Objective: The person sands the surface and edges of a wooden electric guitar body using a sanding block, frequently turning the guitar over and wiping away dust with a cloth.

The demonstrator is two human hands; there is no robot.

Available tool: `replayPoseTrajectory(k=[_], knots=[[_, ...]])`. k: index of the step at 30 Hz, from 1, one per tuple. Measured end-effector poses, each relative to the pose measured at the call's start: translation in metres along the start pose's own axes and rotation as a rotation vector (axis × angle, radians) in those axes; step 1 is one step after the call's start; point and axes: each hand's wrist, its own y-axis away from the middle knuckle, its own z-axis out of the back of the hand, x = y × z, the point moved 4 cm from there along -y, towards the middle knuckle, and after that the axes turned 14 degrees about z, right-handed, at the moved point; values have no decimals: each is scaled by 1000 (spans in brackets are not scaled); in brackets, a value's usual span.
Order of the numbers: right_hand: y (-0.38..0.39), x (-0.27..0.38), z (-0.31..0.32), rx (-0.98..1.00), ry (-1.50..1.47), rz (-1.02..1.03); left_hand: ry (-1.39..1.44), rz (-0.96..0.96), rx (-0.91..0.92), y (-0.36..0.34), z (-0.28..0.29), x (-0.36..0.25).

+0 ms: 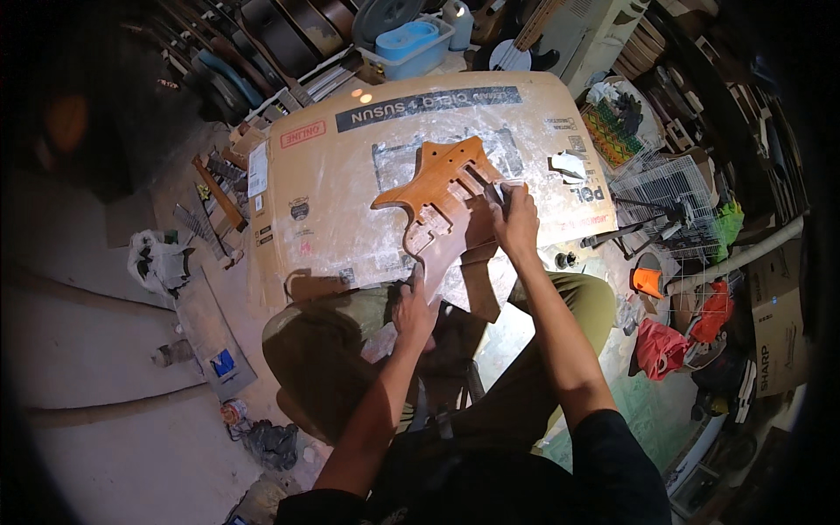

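An unfinished electric guitar body (pixel 444 203) of orange-brown wood lies tilted across a flat cardboard sheet, its pickup slots and control cavities cut through the face. Its near end, pale as if dusty, reaches toward my lap. My left hand (pixel 413 313) is closed on that near edge, the thumb on top and the other fingers hidden underneath. Over the body's right side, beside the slots, my right hand (pixel 518 217) grips a small dark block (pixel 497 194) against the wood. Most of the block is covered by my fingers, so its exact kind does not show.
White dust streaks the cardboard (pixel 332 192). Guitars and bodies line the back, near a blue plastic tub (pixel 411 54). Wire racks (pixel 665 206), a red bag (pixel 658 348) and a carton (pixel 779 319) stand right. Tools and wood strips (pixel 219 194) lie left.
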Motion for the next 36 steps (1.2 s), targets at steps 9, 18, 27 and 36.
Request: replayPoseTrajectory(k=[9, 18, 27, 36], knots=[[42, -16, 68, -118, -730, -110, -295, -197, -263, 11, 22, -47], [46, -31, 88, -292, -835, -141, -274, -236, -340, 16, 1, -42], [51, -42, 106, -357, -847, -208, -341, -107, -307, 3, 11, -61], [52, -55, 104, -373, -800, -189, -311, -224, -287, 32, -5, -43]])
